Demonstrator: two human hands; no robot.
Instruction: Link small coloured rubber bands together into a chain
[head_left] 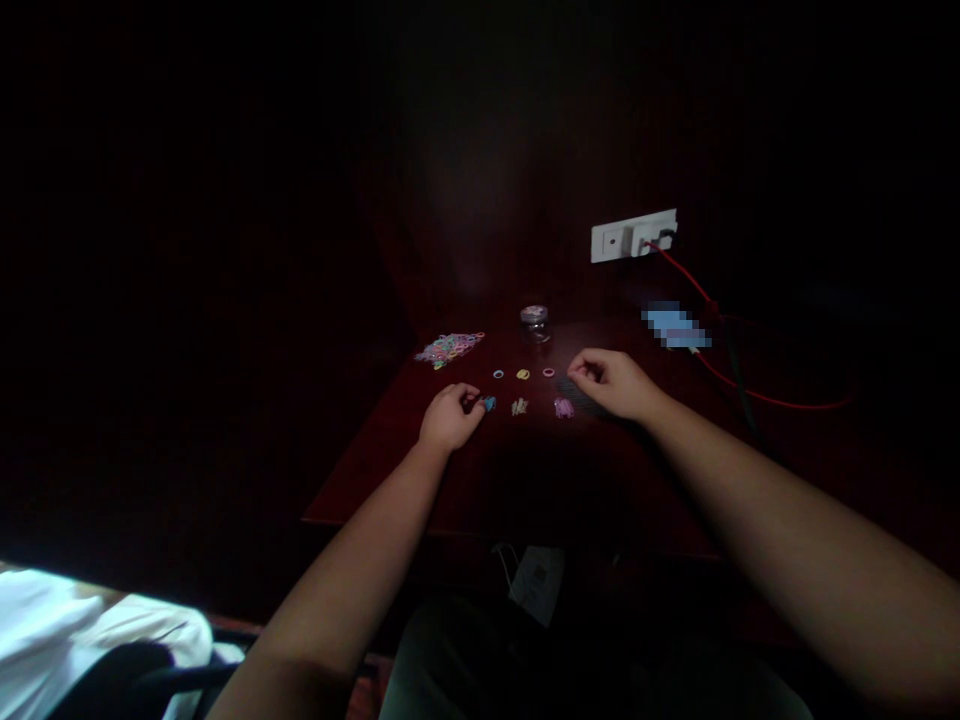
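My left hand (452, 415) rests on the dark red table with curled fingers, its fingertips beside a small blue pile of bands (490, 404). What it holds, if anything, is too small to tell. My right hand (611, 382) is pinched just right of a pink ring (549, 372); its fingertips hide anything between them. In the same row lie a blue ring (498, 374) and a yellow ring (523, 374). Nearer me are a pale yellow pile (520, 407) and a purple pile (564, 408). A mixed heap of coloured bands (451, 348) lies at the back left.
Behind the rings stands a small clear jar (535, 323). A wall socket (634, 237) holds a plug with a red cable (731, 386), which runs to a blurred blue device (675, 326) at the back right. The table's front edge (480, 532) crosses below my hands.
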